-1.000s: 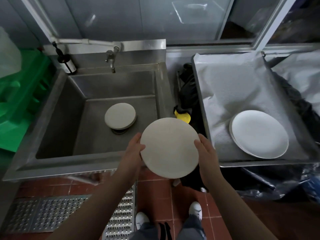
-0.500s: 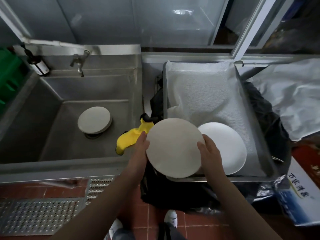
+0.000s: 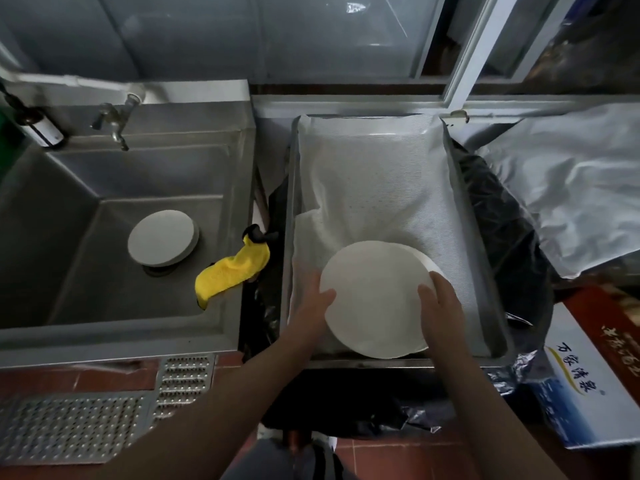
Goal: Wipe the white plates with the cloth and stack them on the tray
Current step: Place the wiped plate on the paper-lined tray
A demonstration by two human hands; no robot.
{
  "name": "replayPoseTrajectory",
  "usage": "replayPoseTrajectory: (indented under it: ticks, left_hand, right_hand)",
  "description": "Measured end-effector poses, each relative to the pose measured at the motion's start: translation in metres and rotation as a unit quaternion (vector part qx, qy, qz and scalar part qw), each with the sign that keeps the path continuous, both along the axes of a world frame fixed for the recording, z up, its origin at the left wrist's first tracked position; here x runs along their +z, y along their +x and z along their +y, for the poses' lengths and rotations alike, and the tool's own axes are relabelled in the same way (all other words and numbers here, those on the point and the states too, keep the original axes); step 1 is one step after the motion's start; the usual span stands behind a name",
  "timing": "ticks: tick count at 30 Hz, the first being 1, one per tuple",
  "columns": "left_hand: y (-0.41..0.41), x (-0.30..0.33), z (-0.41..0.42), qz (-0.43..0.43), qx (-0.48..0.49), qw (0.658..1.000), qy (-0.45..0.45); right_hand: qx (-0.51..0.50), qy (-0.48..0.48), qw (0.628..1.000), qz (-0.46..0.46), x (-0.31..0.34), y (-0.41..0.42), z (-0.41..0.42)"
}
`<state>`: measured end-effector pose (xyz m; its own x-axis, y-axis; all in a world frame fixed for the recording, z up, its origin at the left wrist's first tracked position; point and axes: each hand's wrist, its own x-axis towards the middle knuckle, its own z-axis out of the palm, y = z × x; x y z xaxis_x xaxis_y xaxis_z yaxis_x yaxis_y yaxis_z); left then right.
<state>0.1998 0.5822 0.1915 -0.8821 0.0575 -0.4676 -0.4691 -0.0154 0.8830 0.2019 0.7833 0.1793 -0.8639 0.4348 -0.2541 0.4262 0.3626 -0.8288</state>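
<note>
Wall: we see a grey panelled wall [image 3: 194, 36] behind the sink, dim and faintly glossy.
Window: we see a pale-framed window [image 3: 464, 53] at the upper right, its glass catching a small glint.
Sink: we see a steel sink [image 3: 86, 299] on the left, with a tap [image 3: 114, 124] at its back edge and a dark bottle [image 3: 43, 128] beside it.
Floor: we see red-brown tiles [image 3: 79, 377] below, with a perforated metal grate [image 3: 76, 427] set into them.
Right side: we see crumpled silver sheeting [image 3: 571, 188], black plastic [image 3: 498, 216] and a printed carton [image 3: 581, 382].
Light: we find it low and cool.
</note>
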Motion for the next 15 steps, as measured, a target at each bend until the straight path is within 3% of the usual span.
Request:
replayPoseTrajectory:
  ticks: [15]
  left_hand:
    - [-0.008, -0.02, 0.033, -0.025, -0.022, 0.997, -0.072]
  right_hand:
    - [-0.039, 0.033, 0.999, 0.009, -0.004, -0.004, 0.02]
